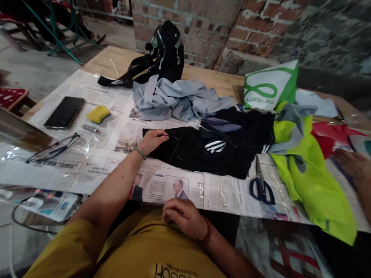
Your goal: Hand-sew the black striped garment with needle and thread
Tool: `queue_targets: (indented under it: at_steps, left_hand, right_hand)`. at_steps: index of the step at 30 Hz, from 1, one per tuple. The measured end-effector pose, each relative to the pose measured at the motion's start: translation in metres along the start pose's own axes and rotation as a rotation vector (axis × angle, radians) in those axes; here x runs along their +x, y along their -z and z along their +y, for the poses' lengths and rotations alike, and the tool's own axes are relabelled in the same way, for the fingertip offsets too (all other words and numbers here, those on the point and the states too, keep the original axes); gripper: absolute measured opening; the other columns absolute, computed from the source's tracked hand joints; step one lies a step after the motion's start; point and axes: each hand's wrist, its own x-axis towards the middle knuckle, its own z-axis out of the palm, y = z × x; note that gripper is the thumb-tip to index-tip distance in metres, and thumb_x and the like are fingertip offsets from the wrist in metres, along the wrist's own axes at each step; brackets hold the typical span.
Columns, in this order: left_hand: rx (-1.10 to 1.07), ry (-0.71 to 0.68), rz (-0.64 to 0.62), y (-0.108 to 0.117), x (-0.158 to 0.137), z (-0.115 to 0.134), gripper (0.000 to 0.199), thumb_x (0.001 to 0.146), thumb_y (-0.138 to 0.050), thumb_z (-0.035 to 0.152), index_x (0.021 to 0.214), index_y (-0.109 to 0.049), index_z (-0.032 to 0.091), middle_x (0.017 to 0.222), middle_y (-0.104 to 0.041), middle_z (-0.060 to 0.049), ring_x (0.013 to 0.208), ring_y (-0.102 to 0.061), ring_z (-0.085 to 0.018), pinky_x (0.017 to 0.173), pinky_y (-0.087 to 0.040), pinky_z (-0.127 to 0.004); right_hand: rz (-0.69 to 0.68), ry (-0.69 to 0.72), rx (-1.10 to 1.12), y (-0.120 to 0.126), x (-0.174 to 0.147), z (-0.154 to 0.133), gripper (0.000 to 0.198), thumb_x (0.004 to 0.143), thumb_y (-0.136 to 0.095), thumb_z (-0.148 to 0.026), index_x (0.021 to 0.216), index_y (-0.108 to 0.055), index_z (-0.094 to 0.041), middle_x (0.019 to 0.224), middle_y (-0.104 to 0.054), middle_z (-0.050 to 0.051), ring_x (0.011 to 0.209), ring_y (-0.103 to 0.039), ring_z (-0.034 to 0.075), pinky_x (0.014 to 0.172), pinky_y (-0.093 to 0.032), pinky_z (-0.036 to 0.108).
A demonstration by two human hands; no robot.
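A black garment with a white striped logo lies flat on the newspaper. At its left end my left hand is closed in a pinch on the cloth. A thin pale thread curves over the cloth close to those fingertips, and short light stitches show further right. My right hand is in front of my belly at the table's near edge, its fingers curled together; whatever they may hold is hidden. Scissors with dark blue handles lie to the right of the garment.
Newspaper covers the table. On the left are a phone, a yellow sponge, glasses and a bottle. Behind are grey cloth and a black bag. A neon garment and another person's hand are right.
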Motion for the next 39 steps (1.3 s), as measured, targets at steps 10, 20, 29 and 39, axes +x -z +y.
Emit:
queue_targets:
  at_steps: [10,20,29,39]
  left_hand:
    - [0.010,-0.041,0.007,-0.002,0.002,-0.003,0.024,0.059,-0.065,0.038,0.068,-0.066,0.015,0.054,-0.052,0.004,0.053,-0.042,-0.009,0.051,-0.031,-0.021]
    - [-0.002,0.002,0.110,-0.005,0.000,0.001,0.022,0.060,-0.064,0.036,0.068,-0.065,0.015,0.052,-0.052,0.005,0.050,-0.041,-0.008,0.048,-0.030,-0.020]
    - [0.021,-0.026,0.064,-0.005,0.000,-0.001,0.023,0.061,-0.064,0.037,0.069,-0.065,0.015,0.053,-0.053,0.005,0.050,-0.041,-0.008,0.048,-0.030,-0.020]
    - [0.080,-0.074,0.021,-0.004,-0.003,0.002,0.021,0.066,-0.062,0.036,0.069,-0.064,0.016,0.052,-0.051,0.005,0.048,-0.042,-0.008,0.047,-0.031,-0.020]
  right_hand:
    - [1.125,0.136,0.548,0.084,0.023,0.011,0.028,0.070,-0.070,-0.034,0.088,-0.053,-0.020,0.065,-0.062,-0.005,0.053,-0.057,0.007,0.057,-0.048,0.022]
    - [0.976,0.056,0.377,0.091,0.028,0.003,0.034,0.075,-0.063,-0.033,0.105,-0.054,-0.018,0.064,-0.061,-0.004,0.052,-0.055,0.008,0.058,-0.045,0.024]
    - [0.591,-0.097,0.241,0.067,0.022,0.006,0.020,0.078,-0.061,-0.035,0.085,-0.059,-0.016,0.066,-0.062,-0.002,0.050,-0.056,0.008,0.055,-0.044,0.023]
    - [0.928,0.108,-0.249,0.108,0.054,0.010,0.024,0.081,-0.055,-0.039,0.084,-0.064,-0.017,0.126,-0.050,0.010,0.060,-0.061,0.007,0.055,-0.050,0.025]
